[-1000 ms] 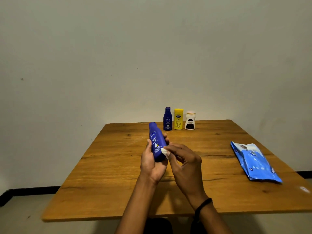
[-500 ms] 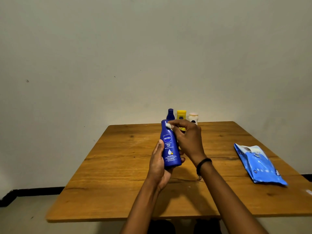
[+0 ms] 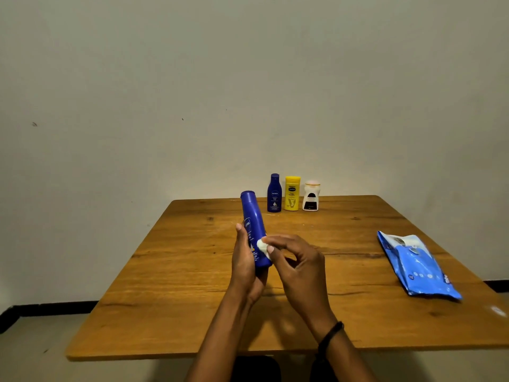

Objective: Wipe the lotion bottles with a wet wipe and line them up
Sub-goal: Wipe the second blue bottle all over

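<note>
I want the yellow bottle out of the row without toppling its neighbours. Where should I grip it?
Probably its cap, pinched front-to-back from above: the yellow bottle stands upright, with the small blue bottle and white bottle close on either side.

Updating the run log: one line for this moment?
wiping | left hand grips large blue bottle | right hand pinches wet wipe against it | three bottles stand at back

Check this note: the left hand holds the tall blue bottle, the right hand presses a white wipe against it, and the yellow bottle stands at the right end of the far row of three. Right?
One slip. The head view shows the yellow bottle in the middle of the row, between the small blue bottle and the white bottle, which takes the right end. The rest holds.
</note>
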